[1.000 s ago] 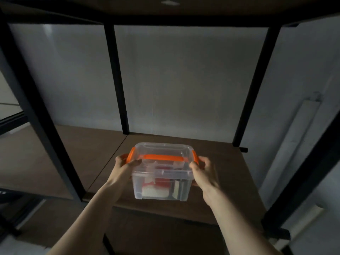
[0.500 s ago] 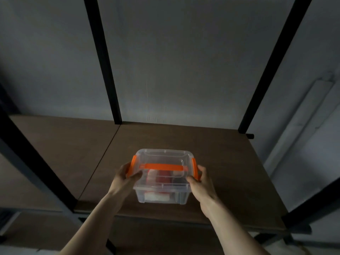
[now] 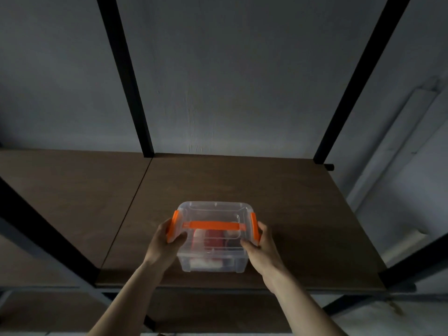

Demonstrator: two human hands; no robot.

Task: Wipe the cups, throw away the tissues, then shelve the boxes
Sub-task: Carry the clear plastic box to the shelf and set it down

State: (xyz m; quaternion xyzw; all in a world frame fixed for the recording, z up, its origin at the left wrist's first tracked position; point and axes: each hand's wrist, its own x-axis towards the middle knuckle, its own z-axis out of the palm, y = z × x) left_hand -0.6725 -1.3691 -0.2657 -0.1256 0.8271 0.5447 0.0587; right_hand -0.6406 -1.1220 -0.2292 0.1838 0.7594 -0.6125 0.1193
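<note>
The scene is dim and bluish, with the brightest light falling on the pale wall (image 3: 218,88) behind the shelving and a second lighter patch at the lower right edge, while the brown shelf board (image 3: 278,190) stays dark, especially toward its left edge. The black uprights (image 3: 126,76) lean outward toward the top (wide-angle distortion), and fine detail is soft and slightly grainy throughout. The clear box (image 3: 213,238) carries faint highlights on its lid, and its orange clips are the only vivid colour.
</note>
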